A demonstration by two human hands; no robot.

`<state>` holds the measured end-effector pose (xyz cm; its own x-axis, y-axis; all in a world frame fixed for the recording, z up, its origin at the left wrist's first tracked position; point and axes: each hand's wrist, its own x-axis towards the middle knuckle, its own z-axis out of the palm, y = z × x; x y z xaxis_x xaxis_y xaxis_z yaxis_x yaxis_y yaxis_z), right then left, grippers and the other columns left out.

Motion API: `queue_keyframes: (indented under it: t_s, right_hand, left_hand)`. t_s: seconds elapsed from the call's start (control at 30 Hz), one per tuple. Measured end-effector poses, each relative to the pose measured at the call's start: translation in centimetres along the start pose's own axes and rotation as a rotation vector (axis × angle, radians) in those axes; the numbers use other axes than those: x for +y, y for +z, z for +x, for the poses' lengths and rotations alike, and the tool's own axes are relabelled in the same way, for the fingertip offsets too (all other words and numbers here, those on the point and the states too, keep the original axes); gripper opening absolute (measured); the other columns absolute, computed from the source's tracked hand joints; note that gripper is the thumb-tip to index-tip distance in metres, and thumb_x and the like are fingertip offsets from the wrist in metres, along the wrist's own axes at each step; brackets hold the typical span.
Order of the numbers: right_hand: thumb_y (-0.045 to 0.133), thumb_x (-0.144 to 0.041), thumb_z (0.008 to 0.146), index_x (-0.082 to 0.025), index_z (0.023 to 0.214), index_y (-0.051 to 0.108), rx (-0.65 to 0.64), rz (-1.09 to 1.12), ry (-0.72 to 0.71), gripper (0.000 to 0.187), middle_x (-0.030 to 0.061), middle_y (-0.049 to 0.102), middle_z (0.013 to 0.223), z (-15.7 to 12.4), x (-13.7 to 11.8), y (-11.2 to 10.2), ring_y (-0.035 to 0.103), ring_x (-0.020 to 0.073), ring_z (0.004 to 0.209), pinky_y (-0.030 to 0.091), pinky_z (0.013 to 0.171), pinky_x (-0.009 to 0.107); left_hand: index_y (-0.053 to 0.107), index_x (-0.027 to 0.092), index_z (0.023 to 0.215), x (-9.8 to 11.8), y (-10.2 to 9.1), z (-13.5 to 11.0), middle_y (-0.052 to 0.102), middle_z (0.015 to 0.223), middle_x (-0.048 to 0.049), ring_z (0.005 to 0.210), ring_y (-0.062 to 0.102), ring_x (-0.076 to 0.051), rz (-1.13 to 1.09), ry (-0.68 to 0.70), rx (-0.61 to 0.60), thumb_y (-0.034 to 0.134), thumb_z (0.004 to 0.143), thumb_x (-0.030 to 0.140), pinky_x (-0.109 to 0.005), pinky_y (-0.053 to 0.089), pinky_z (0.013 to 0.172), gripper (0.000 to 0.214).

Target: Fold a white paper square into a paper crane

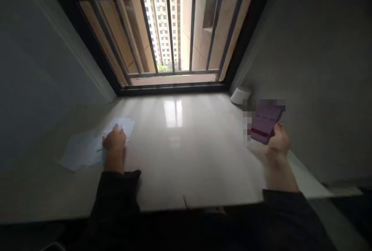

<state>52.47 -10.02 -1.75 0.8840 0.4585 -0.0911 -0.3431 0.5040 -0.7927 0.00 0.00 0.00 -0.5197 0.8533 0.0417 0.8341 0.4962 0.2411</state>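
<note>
On the left of the pale sill, my left hand [114,141] is closed at a small stack of white papers [128,124], its fingers bent over the near part. More white sheets [83,149] lie spread to the left of that hand, with a small dark mark or thin object beside the wrist. Over at the right, my right hand [279,141] grips a purple booklet [266,121] by its lower right edge, raised and tilted. A dark red band crosses the lower part of its cover. Blurred blocks hide the area around its upper and left edges.
A white cup-like object [241,95] stands in the far right corner of the glossy sill [186,158]. At the back is a dark-framed window [174,91] with bars. Walls rise on both sides, and the front edge runs close to my body.
</note>
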Motion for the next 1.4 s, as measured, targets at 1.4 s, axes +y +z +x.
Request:
queue_keyframes:
  t_s: [1.4]
  right_hand:
    - [0.036,-0.029,0.095,-0.020,0.093,0.062,-0.252,-0.118,0.535,0.028,-0.0003,0.073,0.078,-1.6,3.0,0.2,0.069,0.0151,0.067,0.059,0.063,0.032]
  left_hand:
    - [0.067,0.016,0.103,9.5,5.1,-8.7,0.036,0.054,0.0061,0.044,0.026,-0.005,-1.305,0.173,0.064,0.055,0.074,0.027,-0.016,0.019,0.040,0.033]
